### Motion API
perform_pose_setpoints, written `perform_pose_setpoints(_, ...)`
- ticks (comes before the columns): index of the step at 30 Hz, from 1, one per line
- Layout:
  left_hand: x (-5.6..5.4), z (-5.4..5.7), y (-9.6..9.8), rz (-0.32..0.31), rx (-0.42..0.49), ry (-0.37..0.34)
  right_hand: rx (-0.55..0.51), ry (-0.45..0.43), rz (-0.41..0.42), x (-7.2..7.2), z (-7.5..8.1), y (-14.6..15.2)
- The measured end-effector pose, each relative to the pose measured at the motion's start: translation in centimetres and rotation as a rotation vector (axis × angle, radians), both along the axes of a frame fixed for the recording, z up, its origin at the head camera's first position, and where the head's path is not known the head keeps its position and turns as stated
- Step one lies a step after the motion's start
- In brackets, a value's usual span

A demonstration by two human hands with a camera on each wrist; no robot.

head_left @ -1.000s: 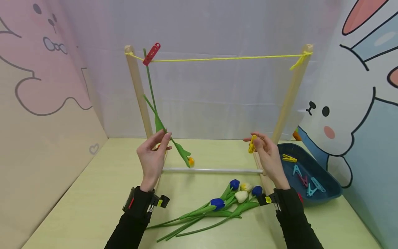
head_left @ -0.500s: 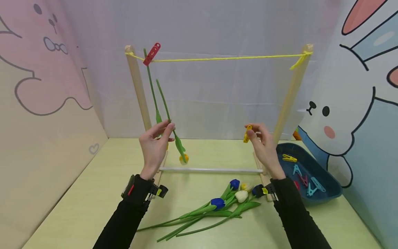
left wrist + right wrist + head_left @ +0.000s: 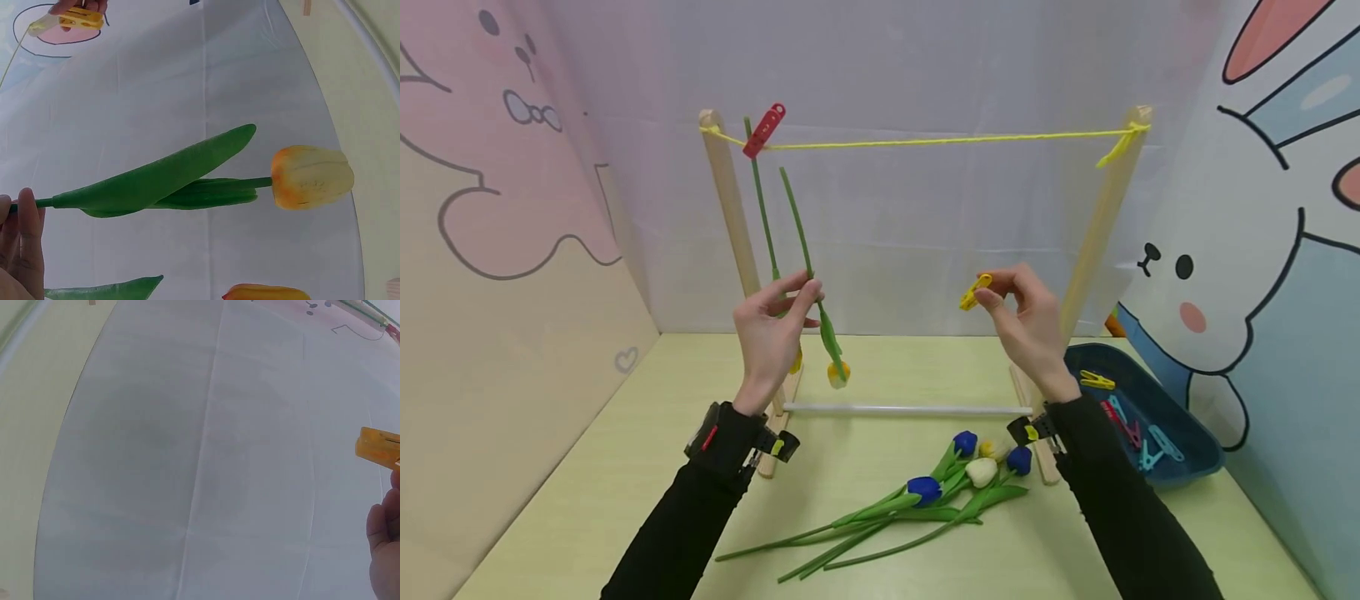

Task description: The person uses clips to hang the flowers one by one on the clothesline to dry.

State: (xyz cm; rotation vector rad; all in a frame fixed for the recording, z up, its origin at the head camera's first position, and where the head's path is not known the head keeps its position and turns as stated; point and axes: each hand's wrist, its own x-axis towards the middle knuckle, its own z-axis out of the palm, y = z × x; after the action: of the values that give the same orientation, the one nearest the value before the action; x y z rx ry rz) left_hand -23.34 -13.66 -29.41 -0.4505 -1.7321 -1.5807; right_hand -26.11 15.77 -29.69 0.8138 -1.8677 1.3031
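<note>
One yellow-white tulip (image 3: 828,333) hangs bloom-down, its stem (image 3: 793,207) pinched in L hand (image 3: 771,337), tip looks just under yellow string (image 3: 940,141); R hand (image 3: 1026,321) pinches yellow clothespin (image 3: 975,292). Prob best to hold stem steady against string b4 clipping.

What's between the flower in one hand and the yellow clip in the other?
Nothing: in the head view, the stretch from the flower to the yellow clip is bare, with mostly pale backdrop behind. The left wrist view agrees.
</note>
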Motion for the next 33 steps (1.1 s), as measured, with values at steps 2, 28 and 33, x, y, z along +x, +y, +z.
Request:
perform_pose_setpoints(2, -0.1, 0.4, 0.0, 0.001, 0.000, -0.004, 0.020, 0.029, 0.004, -0.1, 0.7, -0.3)
perform_pose_setpoints(28, -1.9, 2.9, 0.0, 0.014, -0.040, -0.024, 0.047, 0.298, 0.121, -2.3, 11.3, -6.9)
perform_pose_setpoints(33, -2.2, 3.1, -0.1, 0.022, -0.031, -0.030, -0.023, 0.249, 0.139, -2.3, 13.2, -9.1)
